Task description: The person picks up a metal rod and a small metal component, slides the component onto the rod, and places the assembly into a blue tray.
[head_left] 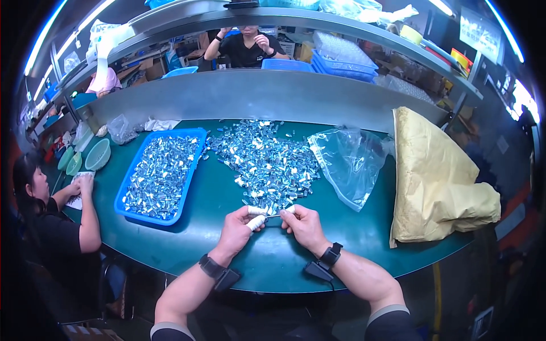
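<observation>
My left hand [239, 227] and my right hand [305, 226] meet just in front of a pile of small shiny silver pieces [267, 162]. White coverings wrap some fingertips on both hands. A thin dark metal rod [274, 216] spans the gap between them, pinched by my right fingers. Its other end meets my closed left thumb and fingers; what else they hold is too small to make out. On the left stands a blue plastic tray [118, 199] full of similar silver pieces. A clear plastic bag [352, 165] lies flat to the right of the pile.
A large yellowish sack [435, 176] stands at the right of the green table [341, 244]. Green baskets [98, 154] and a seated person [57, 210] are at the left. A metal partition [256, 94] with a shelf [296, 17] above crosses the back; another person [247, 48] sits beyond.
</observation>
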Action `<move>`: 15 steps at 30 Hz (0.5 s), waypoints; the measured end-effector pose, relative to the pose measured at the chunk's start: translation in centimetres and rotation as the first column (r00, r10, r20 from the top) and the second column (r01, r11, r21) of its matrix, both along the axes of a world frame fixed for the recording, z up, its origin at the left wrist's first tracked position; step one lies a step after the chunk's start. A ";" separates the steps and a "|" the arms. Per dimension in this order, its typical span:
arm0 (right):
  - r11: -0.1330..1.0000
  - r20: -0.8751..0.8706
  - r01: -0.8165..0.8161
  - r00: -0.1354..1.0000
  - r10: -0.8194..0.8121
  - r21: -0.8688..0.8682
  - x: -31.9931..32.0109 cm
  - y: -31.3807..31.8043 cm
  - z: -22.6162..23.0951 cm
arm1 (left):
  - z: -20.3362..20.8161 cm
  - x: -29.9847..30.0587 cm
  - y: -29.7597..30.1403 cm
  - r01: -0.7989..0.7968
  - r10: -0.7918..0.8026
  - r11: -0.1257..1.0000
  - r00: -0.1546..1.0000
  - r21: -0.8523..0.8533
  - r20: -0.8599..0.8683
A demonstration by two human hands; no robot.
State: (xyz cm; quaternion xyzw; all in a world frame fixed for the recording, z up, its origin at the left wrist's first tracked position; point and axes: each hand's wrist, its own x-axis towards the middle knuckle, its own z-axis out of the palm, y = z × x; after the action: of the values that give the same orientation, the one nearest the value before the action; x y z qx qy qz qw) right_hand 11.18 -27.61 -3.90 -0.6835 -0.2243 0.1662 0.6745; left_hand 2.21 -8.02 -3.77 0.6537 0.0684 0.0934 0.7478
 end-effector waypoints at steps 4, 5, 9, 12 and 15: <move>0.995 -0.024 -0.071 0.997 0.069 -0.068 0.3 -0.3 0.4 | -0.2 0.1 -0.1 -0.011 0.012 1.000 1.000 0.012 -0.019; 0.991 -0.038 -0.100 0.995 0.097 -0.094 0.3 -0.3 0.5 | -0.2 0.2 -0.1 -0.008 0.008 1.000 1.000 0.001 -0.014; 0.951 0.004 -0.195 0.979 0.202 -0.242 -0.1 -0.4 0.8 | -0.4 0.1 -0.3 0.025 -0.025 0.999 1.000 -0.021 -0.002; 0.950 -0.028 -0.215 0.976 0.215 -0.227 -0.1 -0.3 1.0 | -0.3 -0.1 -0.6 0.072 -0.072 0.997 0.997 -0.014 0.002; 0.970 -0.012 -0.185 0.983 0.186 -0.161 -0.2 -0.1 0.5 | 0.0 -0.1 -0.7 0.047 -0.047 0.998 0.999 -0.032 -0.005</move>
State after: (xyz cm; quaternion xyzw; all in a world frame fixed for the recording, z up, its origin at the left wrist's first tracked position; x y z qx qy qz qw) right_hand 10.94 -27.72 -3.40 -0.7120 -0.2742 0.2448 0.5983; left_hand 2.15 -8.73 -3.80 0.6433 0.0566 0.0726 0.7600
